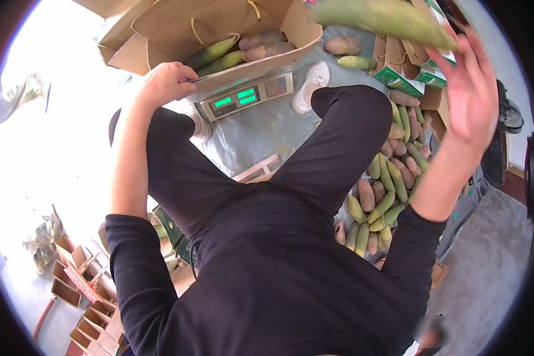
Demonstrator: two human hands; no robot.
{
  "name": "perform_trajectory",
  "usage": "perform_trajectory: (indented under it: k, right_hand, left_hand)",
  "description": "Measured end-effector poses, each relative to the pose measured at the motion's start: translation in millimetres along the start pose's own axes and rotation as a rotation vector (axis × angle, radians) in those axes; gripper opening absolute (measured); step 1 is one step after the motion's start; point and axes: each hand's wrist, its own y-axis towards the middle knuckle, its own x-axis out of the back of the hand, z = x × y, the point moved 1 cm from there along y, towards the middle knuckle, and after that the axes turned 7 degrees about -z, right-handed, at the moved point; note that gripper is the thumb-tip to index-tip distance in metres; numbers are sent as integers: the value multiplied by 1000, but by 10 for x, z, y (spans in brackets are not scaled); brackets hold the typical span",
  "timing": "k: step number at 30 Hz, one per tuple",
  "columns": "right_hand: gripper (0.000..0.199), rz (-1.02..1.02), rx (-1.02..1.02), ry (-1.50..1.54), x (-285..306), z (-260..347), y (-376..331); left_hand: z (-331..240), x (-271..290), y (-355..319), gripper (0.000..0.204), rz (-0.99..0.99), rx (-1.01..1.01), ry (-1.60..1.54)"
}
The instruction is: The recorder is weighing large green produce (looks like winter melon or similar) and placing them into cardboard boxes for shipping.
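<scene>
On the near edge of the cardboard box, which sits on a scale, the left hand is rested, its fingers curled; whether anything is pinched cannot be told. High at the right, a blurred green vegetable is met by the spread fingers of the right hand, its top cut off by the rim. More vegetables are piled below, partly hidden by the leg.

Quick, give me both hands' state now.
Left hand: closed on the brown cardboard box's rim.
Right hand: open, fingers spread, touching a blurred long green vegetable.
</scene>
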Motion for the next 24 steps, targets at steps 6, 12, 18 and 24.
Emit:
perform_trajectory:
  k: [6, 12, 18, 24]
  right_hand:
    - [17, 62, -240, 159, -1373, -771, 253]
    - [20, 208, -451, 104, -2042, -1696, 159]
    - [36, 212, -230, -428, -1365, -2264, 290]
    - [26, 75, -470, -239, -503, -1372, 139]
  left_hand:
    - [44, 2, -37, 29, -13, 3, -14]
    - [16, 15, -52, 27, -21, 5, -102]
    - [-50, 20, 4, 24, 43, 46, -83]
    - [23, 22, -59, 24, 53, 41, -128]
